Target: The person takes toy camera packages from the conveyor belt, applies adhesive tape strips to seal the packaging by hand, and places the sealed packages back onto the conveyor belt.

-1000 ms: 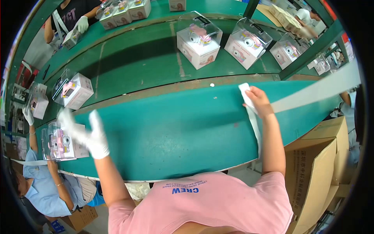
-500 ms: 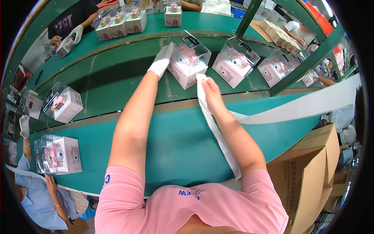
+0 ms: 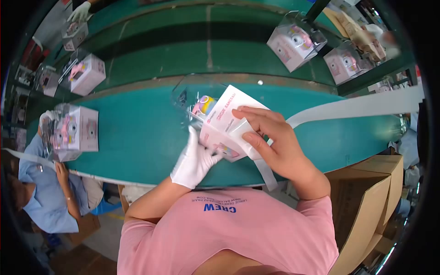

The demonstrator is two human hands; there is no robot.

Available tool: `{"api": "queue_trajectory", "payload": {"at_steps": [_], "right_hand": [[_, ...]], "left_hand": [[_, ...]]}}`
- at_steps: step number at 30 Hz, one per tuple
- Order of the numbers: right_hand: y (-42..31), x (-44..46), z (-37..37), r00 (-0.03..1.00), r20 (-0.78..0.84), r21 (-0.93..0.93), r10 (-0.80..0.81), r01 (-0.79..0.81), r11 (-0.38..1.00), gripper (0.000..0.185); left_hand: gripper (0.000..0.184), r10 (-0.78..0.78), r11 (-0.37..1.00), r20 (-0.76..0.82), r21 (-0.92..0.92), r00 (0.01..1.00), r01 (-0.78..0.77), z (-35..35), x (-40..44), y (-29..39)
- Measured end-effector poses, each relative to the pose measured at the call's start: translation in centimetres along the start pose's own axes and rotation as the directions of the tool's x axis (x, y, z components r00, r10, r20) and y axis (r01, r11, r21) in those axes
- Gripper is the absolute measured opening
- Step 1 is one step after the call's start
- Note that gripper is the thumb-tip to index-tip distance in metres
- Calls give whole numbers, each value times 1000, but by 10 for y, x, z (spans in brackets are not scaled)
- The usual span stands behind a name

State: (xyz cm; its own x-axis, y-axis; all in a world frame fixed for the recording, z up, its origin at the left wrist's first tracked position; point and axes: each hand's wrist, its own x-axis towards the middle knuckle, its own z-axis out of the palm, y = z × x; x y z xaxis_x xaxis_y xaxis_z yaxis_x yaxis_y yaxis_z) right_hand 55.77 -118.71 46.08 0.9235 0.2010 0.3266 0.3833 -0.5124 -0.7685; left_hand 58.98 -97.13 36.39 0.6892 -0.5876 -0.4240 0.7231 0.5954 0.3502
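Note:
A boxed pink toy camera (image 3: 231, 110) is tilted on its side in front of me, its clear plastic cover facing away to the left. My left hand (image 3: 195, 162), in a white glove, grips the box from below and the left. A white strip (image 3: 245, 133) is pinched in my bare right hand (image 3: 272, 140) and lies against the printed white face of the box. One end of the strip hangs below my right hand; a long white band (image 3: 357, 103) stretches off to the right. Part of the box is covered by my fingers.
More boxed toy cameras stand on the green conveyor (image 3: 160, 59), including one box (image 3: 293, 43) at upper right and another box (image 3: 87, 75) at left. A co-worker in blue (image 3: 50, 183) handles a box (image 3: 87, 128) at left. An open cardboard carton (image 3: 362, 197) stands right.
My left hand has brought the boxed camera from the conveyor to the near teal tabletop and tipped it. My right hand has followed and now presses the white strip on the box.

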Motion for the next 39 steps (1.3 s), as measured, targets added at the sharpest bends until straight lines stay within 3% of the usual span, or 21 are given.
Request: {"api": "queue_trajectory", "payload": {"at_steps": [1, 3, 5, 6, 10, 12, 13, 15, 16, 20, 25, 31, 35, 36, 39], "right_hand": [[-3, -6, 1, 1000, 13, 18, 8, -8, 1000, 6], [-5, -12, -3, 981, 73, 133, 178, -186, 974, 5], [-11, -17, -8, 928, 153, 217, 340, -367, 904, 4], [-15, -15, -12, 932, 149, 210, 330, -356, 911, 4], [-31, -20, -18, 884, 206, 446, 420, -467, 764, 6], [-34, -21, -13, 902, 211, 477, 376, -431, 766, 5], [-35, -21, -8, 919, 209, 513, 334, -393, 763, 5], [-37, -22, -4, 948, 197, 581, 248, -317, 749, 4], [-39, -22, -5, 949, 200, 578, 245, -316, 752, 4], [-45, -23, -12, 969, 116, 279, 219, -243, 929, 4], [-56, -18, -1, 929, 115, 524, 351, -357, 773, 3], [-56, -8, 12, 949, 66, 471, 308, -302, 829, 7], [-48, -7, 19, 996, -88, 184, 15, 2, 983, 11], [-53, -6, 18, 996, -89, 182, 18, -1, 983, 11], [-70, -10, 16, 981, -51, 432, 190, -150, 889, 14]], "left_hand": [[65, 1, 1000, -23, -7, 1000, -1, -6, -13, -2], [57, -165, 957, -57, 234, 985, 174, -18, -38, 8], [49, -325, 829, -118, 442, 938, 343, -20, -62, 16], [49, -316, 831, -108, 447, 943, 330, -14, -66, 24], [32, -250, 527, 46, 845, 967, 96, 31, -91, 55], [18, 75, 592, 160, 787, 984, -173, 68, -97, 43], [18, 80, 594, 159, 785, 984, -175, 80, -92, 34], [14, 389, 253, 359, 844, 849, -473, 97, -79, 24], [14, 393, 254, 360, 842, 846, -476, 97, -79, 25], [18, 251, 465, 253, 815, 934, -345, 93, -72, 23], [13, 288, 312, 340, 851, 895, -423, 92, -78, 17], [7, 365, 310, 353, 827, 862, -469, 103, -93, 27], [8, 321, 496, 249, 778, 914, -386, 105, -93, 24], [8, 317, 498, 250, 777, 915, -385, 107, -94, 24], [9, 421, 452, 268, 766, 866, -457, 108, -97, 19]]}}
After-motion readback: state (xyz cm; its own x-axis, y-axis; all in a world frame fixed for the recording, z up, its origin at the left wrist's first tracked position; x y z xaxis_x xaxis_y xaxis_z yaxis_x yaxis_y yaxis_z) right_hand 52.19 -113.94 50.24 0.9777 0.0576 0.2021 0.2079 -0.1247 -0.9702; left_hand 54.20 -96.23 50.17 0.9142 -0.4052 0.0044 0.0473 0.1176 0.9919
